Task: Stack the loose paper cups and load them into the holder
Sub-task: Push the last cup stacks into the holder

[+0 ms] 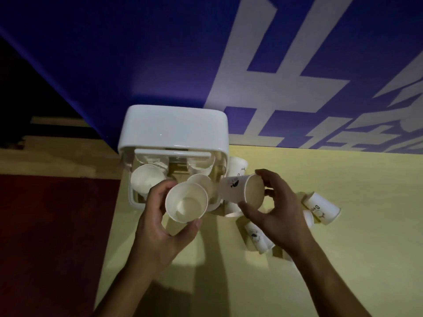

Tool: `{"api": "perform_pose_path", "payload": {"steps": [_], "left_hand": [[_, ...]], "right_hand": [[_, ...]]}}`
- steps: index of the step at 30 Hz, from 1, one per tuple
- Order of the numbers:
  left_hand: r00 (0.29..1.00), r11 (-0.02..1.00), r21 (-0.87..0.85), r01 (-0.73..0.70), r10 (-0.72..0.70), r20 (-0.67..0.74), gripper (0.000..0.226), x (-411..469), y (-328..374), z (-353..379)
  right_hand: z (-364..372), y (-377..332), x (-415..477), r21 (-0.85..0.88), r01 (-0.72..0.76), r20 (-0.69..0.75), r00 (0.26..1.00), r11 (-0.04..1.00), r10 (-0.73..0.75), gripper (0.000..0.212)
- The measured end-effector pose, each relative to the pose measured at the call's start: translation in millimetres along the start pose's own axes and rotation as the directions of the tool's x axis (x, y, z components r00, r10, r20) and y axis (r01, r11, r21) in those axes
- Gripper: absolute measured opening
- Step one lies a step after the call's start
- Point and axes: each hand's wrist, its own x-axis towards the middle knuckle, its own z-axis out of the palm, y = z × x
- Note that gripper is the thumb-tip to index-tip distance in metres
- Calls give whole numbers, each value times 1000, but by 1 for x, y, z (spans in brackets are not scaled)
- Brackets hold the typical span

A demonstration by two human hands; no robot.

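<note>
A person's left hand (pixel 160 227) grips an upright paper cup (pixel 186 202) in front of the white holder (pixel 174 131), while the right hand (pixel 277 209) grasps a second cup (pixel 238 191), tipped sideways, just beside it. Loose cups (pixel 320 208) lie on the yellow table (pixel 354 179) to the right.

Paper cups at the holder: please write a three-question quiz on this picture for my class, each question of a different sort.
1. True or false: the left hand holds an upright cup.
2. The right hand holds a cup. The right hand's cup is: A upright, B tipped on its side, C crushed flat.
3. Fill in: loose cups lie on the yellow table to the ___ of the white holder.
Key: 1 true; 2 B; 3 right.
</note>
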Motion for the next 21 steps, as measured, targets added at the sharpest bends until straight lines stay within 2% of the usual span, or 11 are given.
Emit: {"api": "perform_pose_path", "payload": {"steps": [6, 14, 21], "left_hand": [[1000, 1000, -3, 20, -20, 21, 72, -9, -23, -32], [1000, 1000, -4, 18, -18, -16, 70, -16, -35, -56], [999, 1000, -11, 30, -30, -14, 69, -17, -38, -65]], "right_hand": [[49, -35, -11, 41, 156, -57, 986, 987, -154, 68], [81, -47, 0, -51, 169, -79, 982, 984, -172, 68], [116, -23, 11, -139, 141, -91, 984, 980, -155, 73]]}}
